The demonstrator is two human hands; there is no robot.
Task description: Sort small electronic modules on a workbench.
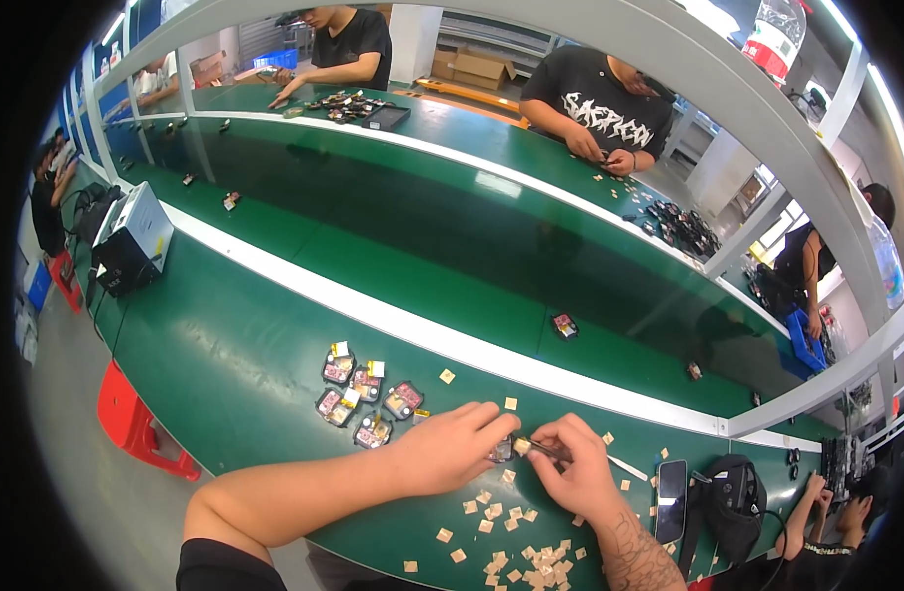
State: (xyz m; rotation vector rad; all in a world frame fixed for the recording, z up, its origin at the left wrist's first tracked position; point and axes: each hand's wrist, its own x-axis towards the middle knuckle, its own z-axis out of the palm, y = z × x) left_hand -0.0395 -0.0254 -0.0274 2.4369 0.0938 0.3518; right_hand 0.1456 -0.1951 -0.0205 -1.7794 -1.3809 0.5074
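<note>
My left hand [460, 445] is closed around the edge of a small black-cased electronic module [500, 450], mostly covered by the fingers. My right hand [576, 463] grips a slim dark tool, seemingly tweezers [550, 452], with a small beige square [522, 446] at its tip, right beside the module. To the left of my left hand lie several similar open modules [365, 384] with red-and-silver insides and yellow-white tabs. Many loose beige squares [545, 568] are scattered and heaped on the green table below my hands.
Right of my right forearm lie a phone [671, 502] and a black bag [736, 512]. A white rail [373, 300] separates my bench from a green belt carrying spaced modules [565, 326]. A boxy device [134, 239] stands far left, above a red stool [136, 419]. Several people work around.
</note>
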